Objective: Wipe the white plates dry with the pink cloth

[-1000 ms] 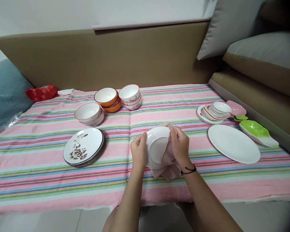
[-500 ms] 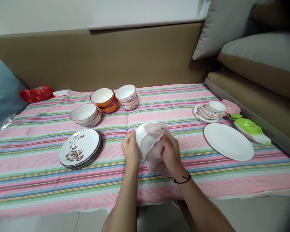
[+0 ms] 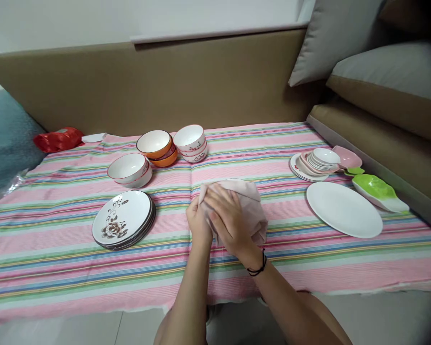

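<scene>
My right hand [image 3: 228,218] lies flat with fingers spread on a pale pink cloth [image 3: 249,203], pressing it over the dish I hold above the striped tablecloth [image 3: 57,273]. The cloth now hides that dish entirely. My left hand [image 3: 197,225] grips the left edge of the cloth-covered dish, fingers curled round it. A black band sits on my right wrist.
A stack of flowered plates [image 3: 123,224] lies at the left. Behind it stand white bowls [image 3: 129,170], an orange bowl stack [image 3: 156,147] and red-patterned bowls [image 3: 191,142]. At the right are a white oval platter [image 3: 344,215], small saucers [image 3: 318,162], a pink dish [image 3: 348,157] and a green leaf dish [image 3: 379,191].
The white dish was visible before; my right hand has swept the pink cloth leftwards across it, so the cloth now covers the whole dish.
</scene>
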The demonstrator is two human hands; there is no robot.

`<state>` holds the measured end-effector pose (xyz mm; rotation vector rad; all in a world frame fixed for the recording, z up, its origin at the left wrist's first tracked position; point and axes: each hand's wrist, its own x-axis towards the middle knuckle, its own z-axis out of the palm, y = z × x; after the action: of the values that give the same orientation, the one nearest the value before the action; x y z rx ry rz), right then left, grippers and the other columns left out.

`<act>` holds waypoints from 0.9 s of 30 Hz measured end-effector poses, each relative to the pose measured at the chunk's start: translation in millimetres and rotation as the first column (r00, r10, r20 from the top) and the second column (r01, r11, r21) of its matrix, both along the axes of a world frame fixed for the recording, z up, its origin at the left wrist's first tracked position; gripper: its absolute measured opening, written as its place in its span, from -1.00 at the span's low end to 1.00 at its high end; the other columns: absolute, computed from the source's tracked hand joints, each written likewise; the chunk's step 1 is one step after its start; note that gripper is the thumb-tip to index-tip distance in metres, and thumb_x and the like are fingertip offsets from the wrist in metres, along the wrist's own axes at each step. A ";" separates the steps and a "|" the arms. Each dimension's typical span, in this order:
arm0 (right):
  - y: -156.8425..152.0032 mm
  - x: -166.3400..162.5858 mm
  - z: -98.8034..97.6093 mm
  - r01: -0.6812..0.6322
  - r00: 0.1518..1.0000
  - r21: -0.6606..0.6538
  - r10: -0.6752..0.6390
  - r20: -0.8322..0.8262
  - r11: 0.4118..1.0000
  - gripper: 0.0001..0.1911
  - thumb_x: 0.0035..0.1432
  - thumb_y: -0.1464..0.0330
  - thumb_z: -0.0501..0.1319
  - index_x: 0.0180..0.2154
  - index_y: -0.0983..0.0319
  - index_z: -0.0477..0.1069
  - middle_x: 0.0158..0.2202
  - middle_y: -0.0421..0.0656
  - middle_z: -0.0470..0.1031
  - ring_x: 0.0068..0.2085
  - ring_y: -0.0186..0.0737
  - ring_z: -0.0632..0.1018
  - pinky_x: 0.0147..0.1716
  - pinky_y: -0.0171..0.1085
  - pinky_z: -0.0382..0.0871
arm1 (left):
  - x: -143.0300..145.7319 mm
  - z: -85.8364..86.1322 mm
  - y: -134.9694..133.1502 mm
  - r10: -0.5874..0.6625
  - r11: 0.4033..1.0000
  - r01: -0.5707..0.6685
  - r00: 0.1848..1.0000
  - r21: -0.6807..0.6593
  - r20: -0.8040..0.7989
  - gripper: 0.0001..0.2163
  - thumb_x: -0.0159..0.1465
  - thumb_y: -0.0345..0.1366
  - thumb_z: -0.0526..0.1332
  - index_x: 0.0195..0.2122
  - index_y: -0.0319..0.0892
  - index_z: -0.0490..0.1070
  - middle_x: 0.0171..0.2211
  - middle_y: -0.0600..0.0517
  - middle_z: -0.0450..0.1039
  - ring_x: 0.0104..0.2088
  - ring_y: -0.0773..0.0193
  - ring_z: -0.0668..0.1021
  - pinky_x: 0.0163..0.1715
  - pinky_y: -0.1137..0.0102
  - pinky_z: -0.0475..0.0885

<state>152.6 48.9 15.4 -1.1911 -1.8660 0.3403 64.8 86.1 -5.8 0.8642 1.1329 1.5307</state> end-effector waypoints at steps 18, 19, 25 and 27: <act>19.5 44.7 -24.6 0.219 0.690 -0.540 -0.521 -0.503 0.812 -0.38 0.16 0.07 0.09 0.19 0.18 0.21 0.25 -0.10 0.19 0.25 -0.10 0.20 0.20 -0.13 0.08 | -1.9 2.6 4.5 0.199 0.977 -0.191 0.976 -0.093 0.086 -0.82 -0.01 -0.21 0.30 -0.57 -0.21 0.39 -0.53 0.13 0.29 -0.42 0.38 0.32 -0.36 0.49 0.25; 19.7 47.1 -24.2 0.214 0.671 -0.531 -0.518 -0.530 0.820 -0.42 0.13 0.08 0.12 0.14 0.16 0.28 0.20 -0.11 0.28 0.21 -0.09 0.26 0.15 -0.14 0.15 | -2.6 3.6 5.1 0.196 0.977 -0.189 0.978 -0.094 0.075 -0.81 0.00 -0.21 0.30 -0.57 -0.21 0.38 -0.54 0.14 0.28 -0.44 0.38 0.31 -0.38 0.49 0.24; 19.2 63.0 -21.3 0.065 0.551 -0.495 -0.445 -0.706 0.866 -0.67 0.00 0.06 0.26 -0.41 0.21 0.44 -0.48 -0.25 0.39 -0.40 -0.30 0.38 -0.41 -0.33 0.23 | -11.7 10.2 10.3 0.080 0.989 -0.089 0.994 -0.116 -0.077 -0.71 0.06 -0.13 0.25 -0.63 -0.20 0.25 -0.62 0.15 0.11 -0.54 0.40 0.19 -0.53 0.47 0.12; 17.3 63.4 -16.8 0.072 0.574 -0.470 -0.422 -0.702 0.880 -0.65 0.01 0.06 0.26 -0.49 0.23 0.40 -0.55 -0.28 0.28 -0.46 -0.35 0.28 -0.48 -0.35 0.14 | -16.2 11.6 12.2 0.059 0.990 -0.082 0.979 -0.116 -0.195 -0.65 0.11 -0.13 0.20 -0.67 -0.16 0.10 -0.64 0.15 0.00 -0.56 0.41 0.12 -0.57 0.46 0.05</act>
<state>216.0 66.2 -1.5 -1.2544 -0.8270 0.9517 48.7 98.3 5.8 0.9096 1.3965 1.4405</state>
